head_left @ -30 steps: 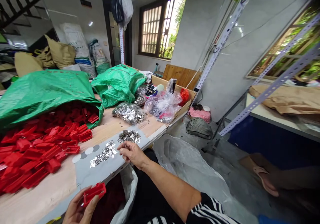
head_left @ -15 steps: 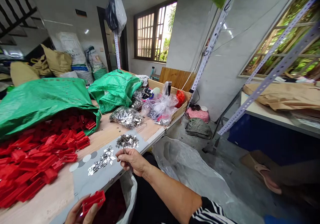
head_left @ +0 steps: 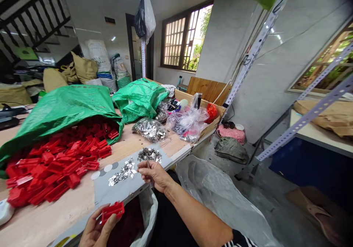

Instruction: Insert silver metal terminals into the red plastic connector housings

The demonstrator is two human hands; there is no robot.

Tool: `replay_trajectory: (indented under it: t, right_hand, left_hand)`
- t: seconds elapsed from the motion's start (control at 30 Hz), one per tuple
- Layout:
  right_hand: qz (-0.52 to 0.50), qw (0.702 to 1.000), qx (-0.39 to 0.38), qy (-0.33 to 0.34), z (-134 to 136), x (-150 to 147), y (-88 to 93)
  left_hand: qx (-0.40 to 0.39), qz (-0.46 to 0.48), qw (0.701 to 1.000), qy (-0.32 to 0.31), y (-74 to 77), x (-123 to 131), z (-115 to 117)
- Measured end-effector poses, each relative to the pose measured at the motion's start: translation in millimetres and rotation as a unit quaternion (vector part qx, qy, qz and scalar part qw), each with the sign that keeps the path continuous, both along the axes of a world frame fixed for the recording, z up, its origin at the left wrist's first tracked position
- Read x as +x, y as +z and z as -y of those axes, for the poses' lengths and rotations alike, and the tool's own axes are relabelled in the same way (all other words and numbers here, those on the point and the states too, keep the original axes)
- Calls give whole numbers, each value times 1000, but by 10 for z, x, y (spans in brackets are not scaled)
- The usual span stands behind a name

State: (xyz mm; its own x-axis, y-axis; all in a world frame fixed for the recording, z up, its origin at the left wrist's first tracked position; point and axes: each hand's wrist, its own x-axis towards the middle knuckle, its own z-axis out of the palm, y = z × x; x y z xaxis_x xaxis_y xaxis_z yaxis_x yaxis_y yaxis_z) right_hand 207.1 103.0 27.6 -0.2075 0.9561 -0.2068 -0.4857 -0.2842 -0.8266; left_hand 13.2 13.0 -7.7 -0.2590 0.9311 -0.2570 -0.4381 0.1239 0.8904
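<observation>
My left hand (head_left: pixel 95 228), at the bottom, grips a hollow red plastic part (head_left: pixel 113 212) between thumb and fingers, near the table's front edge. My right hand (head_left: pixel 156 176) is closed in a pinch beside two piles of small metal pieces. A small dark sliver shows at its fingertips, too little to make out. The shiny metal pieces (head_left: pixel 124 171) lie loose on a grey sheet (head_left: pixel 103 195), with a darker pile (head_left: pixel 149 155) behind them. Many more red plastic parts (head_left: pixel 55 169) spill from a green woven sack (head_left: pixel 79 101) on the left.
Below the table edge, an open pale sack (head_left: pixel 151 206) holds red parts. Clear bags of metal pieces (head_left: pixel 150 128) and a box (head_left: pixel 220 111) of bagged items stand farther back. A perforated metal post (head_left: pixel 248 56) rises at the right. Clear plastic sheeting (head_left: pixel 217 188) lies right of my legs.
The view has turned slightly left, so the scene sits farther right. My left hand has risen a little with the red plastic part. My right hand stays pinched by the metal piles.
</observation>
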Motion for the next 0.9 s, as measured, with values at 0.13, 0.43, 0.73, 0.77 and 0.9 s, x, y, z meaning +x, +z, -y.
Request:
replay_trajectory:
  t: [0.13, 0.43, 0.73, 0.77, 0.9]
  right_hand:
    - [30, 999, 32, 2, -7, -17, -26]
    - [135, 985, 94, 55, 111, -75, 109]
    - [367, 880, 295, 69, 301, -238, 395]
    - [388, 863, 315, 74, 314, -247, 412]
    - [412, 814, 400, 83, 337, -249, 427]
  left_hand:
    - [-40, 41, 998, -15, 9, -54, -50]
    - [-6, 76, 995, -62, 301, 21, -94]
    - [50, 66, 993, -82, 470, 36, -146]
    - [52, 66, 993, -80, 476, 35, -147]
    - [63, 69, 992, -85, 474, 33, -156]
